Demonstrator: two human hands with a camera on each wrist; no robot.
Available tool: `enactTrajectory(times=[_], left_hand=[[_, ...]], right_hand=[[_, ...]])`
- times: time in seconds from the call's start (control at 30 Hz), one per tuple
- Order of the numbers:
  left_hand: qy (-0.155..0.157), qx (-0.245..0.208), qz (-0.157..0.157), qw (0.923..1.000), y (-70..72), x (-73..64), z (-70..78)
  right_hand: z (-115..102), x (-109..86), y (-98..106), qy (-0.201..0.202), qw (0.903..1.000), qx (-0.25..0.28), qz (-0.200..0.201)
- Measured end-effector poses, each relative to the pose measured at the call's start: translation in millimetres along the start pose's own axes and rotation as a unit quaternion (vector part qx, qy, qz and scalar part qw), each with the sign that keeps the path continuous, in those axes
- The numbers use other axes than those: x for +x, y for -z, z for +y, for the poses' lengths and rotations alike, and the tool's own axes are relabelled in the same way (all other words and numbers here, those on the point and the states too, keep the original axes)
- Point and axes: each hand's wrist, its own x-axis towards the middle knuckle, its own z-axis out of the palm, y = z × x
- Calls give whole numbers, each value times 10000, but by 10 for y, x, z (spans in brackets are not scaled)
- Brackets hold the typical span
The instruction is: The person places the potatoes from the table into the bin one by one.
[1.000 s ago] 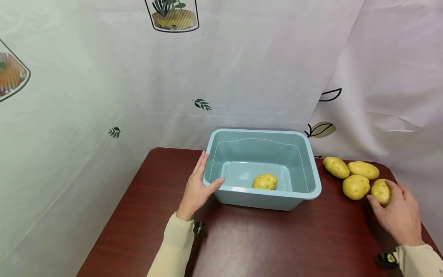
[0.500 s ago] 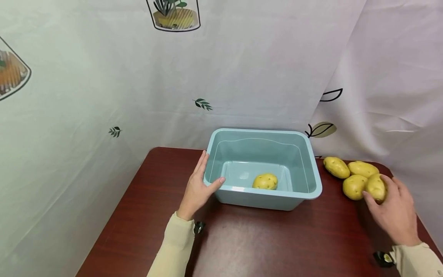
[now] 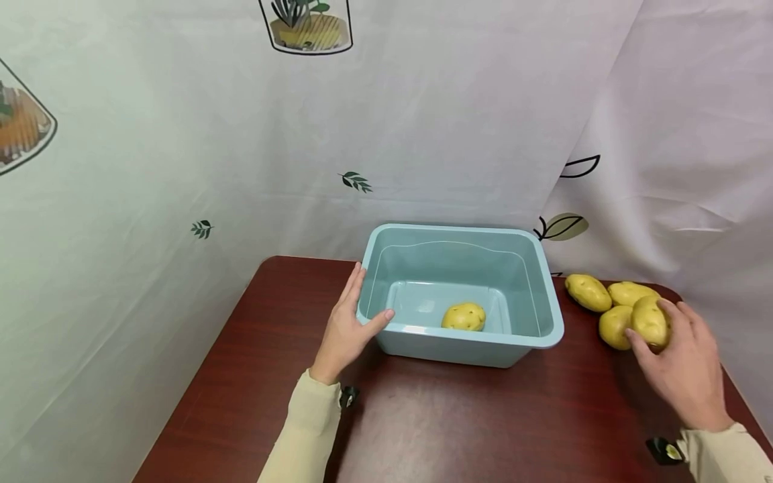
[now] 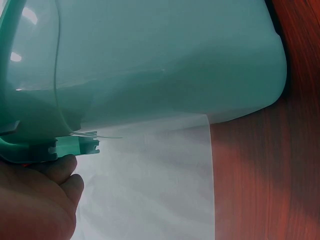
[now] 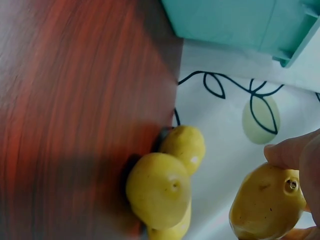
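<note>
A light blue plastic basin [image 3: 471, 339] stands on the table with one yellow potato [image 3: 464, 316] on its floor. My left hand [image 3: 345, 332] rests at the basin's front left corner, fingers straight along the left rim and thumb on the front rim. In the left wrist view its fingertips [image 4: 72, 185] show just under the rim. My right hand [image 3: 688, 365] holds a potato [image 3: 651, 322] between thumb and fingers, raised above the table. Close by lie three more potatoes: a round one [image 3: 614, 327] partly hidden by the held one, and two longer ones [image 3: 588, 292] behind.
The dark red-brown wooden table [image 3: 459, 422] has its back edge against a white printed cloth [image 3: 459, 121]. That cloth hangs behind and along both sides. The loose potatoes lie near the back right corner, to the right of the basin.
My right hand has lifted the potato from the table and moved it a little left and up, so it overlaps the round potato. My left hand and the basin stay put.
</note>
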Motion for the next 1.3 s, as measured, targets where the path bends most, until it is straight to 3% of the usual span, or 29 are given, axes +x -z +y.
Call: enactTrajectory(times=[0.6,1.3], left_hand=[[43,43,-17,10000,1,6,2],[-22,31,32,10000,-8,10,13]], right_hand=[[-184,23,6,441,9979,322,354],[-337,-1,6,622,9961,523,346]])
